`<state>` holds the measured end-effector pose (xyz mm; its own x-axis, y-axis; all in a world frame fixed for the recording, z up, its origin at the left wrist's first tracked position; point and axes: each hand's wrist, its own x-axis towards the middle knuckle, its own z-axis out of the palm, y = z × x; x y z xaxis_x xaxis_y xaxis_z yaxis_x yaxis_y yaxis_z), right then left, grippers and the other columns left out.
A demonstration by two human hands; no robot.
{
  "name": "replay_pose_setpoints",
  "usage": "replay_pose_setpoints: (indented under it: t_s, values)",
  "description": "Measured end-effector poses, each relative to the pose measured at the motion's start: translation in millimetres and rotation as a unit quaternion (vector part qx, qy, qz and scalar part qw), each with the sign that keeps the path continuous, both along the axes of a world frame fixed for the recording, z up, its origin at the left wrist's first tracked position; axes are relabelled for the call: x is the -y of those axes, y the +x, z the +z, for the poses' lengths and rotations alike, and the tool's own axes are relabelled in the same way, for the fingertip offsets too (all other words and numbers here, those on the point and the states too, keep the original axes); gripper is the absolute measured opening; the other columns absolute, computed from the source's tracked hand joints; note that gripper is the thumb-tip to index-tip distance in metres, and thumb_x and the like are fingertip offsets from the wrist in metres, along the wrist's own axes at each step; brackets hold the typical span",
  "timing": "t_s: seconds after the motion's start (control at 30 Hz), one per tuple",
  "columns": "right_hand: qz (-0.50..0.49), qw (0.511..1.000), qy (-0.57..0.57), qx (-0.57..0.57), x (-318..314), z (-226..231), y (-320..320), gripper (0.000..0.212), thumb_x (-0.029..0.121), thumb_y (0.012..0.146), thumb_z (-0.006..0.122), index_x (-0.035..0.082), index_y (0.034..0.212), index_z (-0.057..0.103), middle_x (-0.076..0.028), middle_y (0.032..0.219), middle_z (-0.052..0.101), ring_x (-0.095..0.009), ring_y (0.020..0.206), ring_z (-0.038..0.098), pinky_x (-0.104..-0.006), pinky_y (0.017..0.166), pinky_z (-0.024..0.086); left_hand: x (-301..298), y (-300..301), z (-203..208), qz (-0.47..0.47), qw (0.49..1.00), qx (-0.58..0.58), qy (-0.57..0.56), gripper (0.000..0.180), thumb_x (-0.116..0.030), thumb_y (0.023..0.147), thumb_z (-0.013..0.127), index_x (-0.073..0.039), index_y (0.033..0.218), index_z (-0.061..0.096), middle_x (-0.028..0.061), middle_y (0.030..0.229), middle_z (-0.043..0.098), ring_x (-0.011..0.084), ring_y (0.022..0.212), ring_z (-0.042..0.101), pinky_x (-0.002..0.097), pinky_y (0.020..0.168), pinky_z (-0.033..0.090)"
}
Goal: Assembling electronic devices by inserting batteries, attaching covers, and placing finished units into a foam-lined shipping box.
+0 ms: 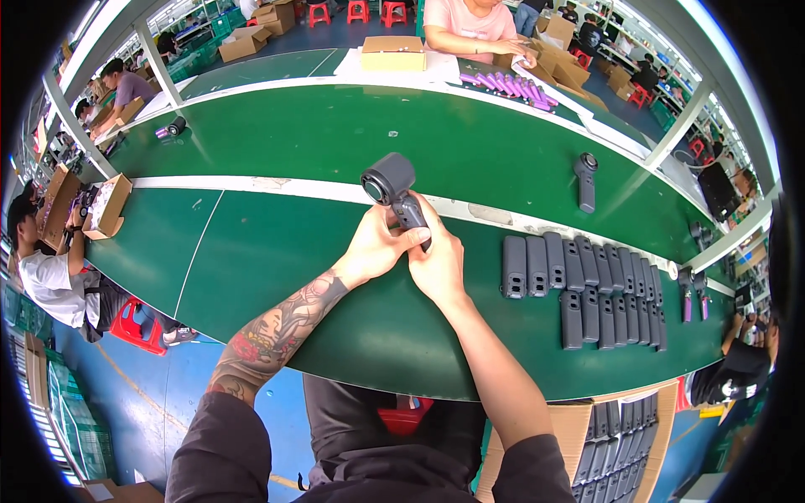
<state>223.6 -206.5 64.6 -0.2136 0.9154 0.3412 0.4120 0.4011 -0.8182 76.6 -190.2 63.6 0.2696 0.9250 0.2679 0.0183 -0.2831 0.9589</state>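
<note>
Both my hands hold one dark grey handheld fan (394,178) upright over the near edge of the green belt. Its round head tips toward the left, above my fingers. My left hand (375,246) is closed about the left side of the handle, thumb across its front. From the right, my right hand (438,251) wraps the same handle, and the lower end of it is hidden in my grip. To the right of my hands, two rows of dark grey handle casings (570,315) lie side by side on the green worktable (377,352).
Another fan (586,183) lies on the green belt (285,134) at the right, and one (172,127) at far left. Purple cylinders (511,86) lie before a co-worker in pink (470,33). A carton (579,419) of casings stands below the table's right edge. Co-workers sit at both sides.
</note>
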Motion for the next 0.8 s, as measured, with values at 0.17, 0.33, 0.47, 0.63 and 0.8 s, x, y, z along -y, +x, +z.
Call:
replay_pose_setpoints:
  t_s: [0.17, 0.33, 0.47, 0.63, 0.8]
  values:
    - [0.037, 0.974, -0.119, -0.189, -5.4, -0.2, 1.8, 0.053, -0.003, 0.087, 0.059, 0.004, 0.138, 0.049, -0.016, 0.112, 0.069, -0.026, 0.085, 0.070, -0.0333, 0.072, 0.054, -3.1, 1.0, 1.8, 0.001, 0.996, 0.075, -0.050, 0.021, -0.016, 0.099, 0.061, 0.001, 0.112, 0.059, 0.0086, 0.090, 0.065, 0.0159, 0.077, 0.063, 0.0292, 0.077, 0.055]
    - [0.121, 0.834, -0.283, -0.459, -10.6, 7.9, 22.2, 0.037, 0.014, 0.097, 0.061, -0.003, 0.129, 0.052, -0.017, 0.105, 0.068, -0.017, 0.071, 0.063, -0.0273, 0.062, 0.049, -7.6, -6.4, -3.2, 0.013, 0.984, 0.148, -0.099, 0.029, -0.024, 0.106, 0.049, 0.001, 0.118, 0.059, 0.0088, 0.091, 0.065, 0.0148, 0.080, 0.062, 0.0271, 0.078, 0.052]
    - [0.180, 0.745, -0.350, -0.539, -15.0, 6.4, 36.3, 0.037, 0.024, 0.101, 0.059, -0.006, 0.123, 0.053, -0.016, 0.103, 0.067, -0.012, 0.063, 0.056, -0.0230, 0.056, 0.044, -8.6, -9.6, -6.1, 0.029, 0.986, 0.144, -0.078, 0.034, -0.026, 0.109, 0.043, 0.000, 0.124, 0.057, 0.0093, 0.094, 0.066, 0.0142, 0.083, 0.061, 0.0268, 0.081, 0.051]
    - [0.256, 0.705, -0.353, -0.559, -22.2, -0.8, 40.5, 0.036, 0.025, 0.103, 0.056, -0.006, 0.122, 0.053, -0.016, 0.106, 0.067, -0.010, 0.059, 0.049, -0.0199, 0.053, 0.039, -10.3, -6.7, -4.4, 0.012, 0.994, 0.092, -0.053, 0.032, -0.022, 0.109, 0.042, 0.001, 0.124, 0.058, 0.0091, 0.092, 0.065, 0.0151, 0.083, 0.060, 0.0284, 0.083, 0.051]
    - [0.204, 0.759, -0.320, -0.529, -23.8, 0.4, 40.5, 0.036, 0.020, 0.102, 0.057, -0.008, 0.124, 0.051, -0.019, 0.113, 0.066, -0.008, 0.063, 0.048, -0.0190, 0.054, 0.039, -14.3, -2.2, -6.3, 0.003, 0.997, 0.071, -0.032, 0.031, -0.020, 0.108, 0.042, 0.001, 0.120, 0.061, 0.0083, 0.090, 0.064, 0.0151, 0.080, 0.059, 0.0277, 0.079, 0.051]
